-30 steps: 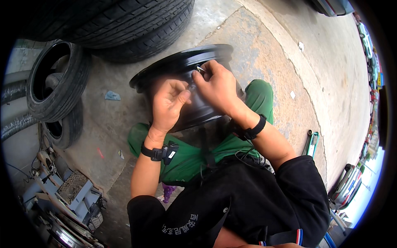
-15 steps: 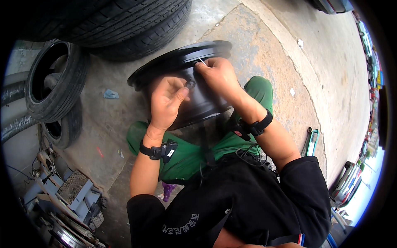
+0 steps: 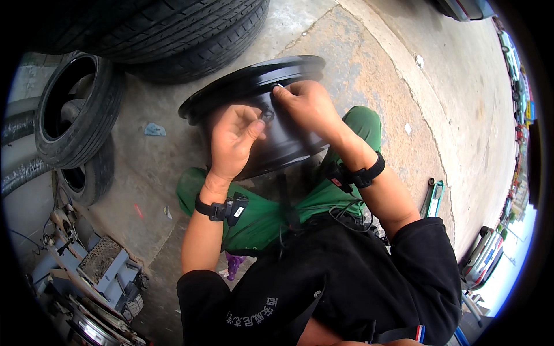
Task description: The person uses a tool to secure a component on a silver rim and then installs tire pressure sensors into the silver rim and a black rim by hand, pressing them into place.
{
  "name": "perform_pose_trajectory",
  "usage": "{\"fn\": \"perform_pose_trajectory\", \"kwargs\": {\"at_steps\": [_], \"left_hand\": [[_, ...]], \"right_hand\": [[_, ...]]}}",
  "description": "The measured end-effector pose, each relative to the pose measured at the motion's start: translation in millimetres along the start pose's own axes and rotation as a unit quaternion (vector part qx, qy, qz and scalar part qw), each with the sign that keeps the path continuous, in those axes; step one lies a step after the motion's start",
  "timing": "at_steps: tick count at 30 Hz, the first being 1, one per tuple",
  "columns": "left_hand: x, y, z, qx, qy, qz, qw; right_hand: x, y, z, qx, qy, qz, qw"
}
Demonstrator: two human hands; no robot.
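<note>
While the left hand lay loosely curled against the black wheel rim, the right hand pinched a small pale object, too small to identify, at its edge. The rim rested on the person's green-trousered knees above a stained concrete floor. Tyres stood left, partly cut off.

Large black rubber tyres lie stacked on the concrete floor at the top, with two smaller worn tyres at left. A grey metal machine sits lower left, and a blue-green hand tool lies at right.
</note>
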State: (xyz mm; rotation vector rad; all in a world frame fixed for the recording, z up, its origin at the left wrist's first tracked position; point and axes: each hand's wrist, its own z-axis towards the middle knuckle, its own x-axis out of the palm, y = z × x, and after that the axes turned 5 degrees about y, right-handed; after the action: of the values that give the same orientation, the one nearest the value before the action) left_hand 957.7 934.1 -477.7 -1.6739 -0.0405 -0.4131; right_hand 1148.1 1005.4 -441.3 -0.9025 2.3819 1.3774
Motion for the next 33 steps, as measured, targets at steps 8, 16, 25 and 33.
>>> {"fn": "perform_pose_trajectory", "kwargs": {"at_steps": [8,16,25,33], "left_hand": [[-1,2,0,0.0,0.001,-0.008,1.0],[-2,3,-1,0.001,-0.003,-0.002,1.0],[-2,-10,17,-0.076,0.03,-0.001,0.997],[6,-20,35,-0.096,0.062,0.032,0.993]], "right_hand": [[5,-2,-3,-0.027,-0.031,0.056,0.998],[5,-4,-7,-0.05,-0.021,0.152,0.987],[-20,-23,-27,-0.049,0.163,0.312,0.935],[-13,-27,-25,-0.095,0.153,0.25,0.951]]}}
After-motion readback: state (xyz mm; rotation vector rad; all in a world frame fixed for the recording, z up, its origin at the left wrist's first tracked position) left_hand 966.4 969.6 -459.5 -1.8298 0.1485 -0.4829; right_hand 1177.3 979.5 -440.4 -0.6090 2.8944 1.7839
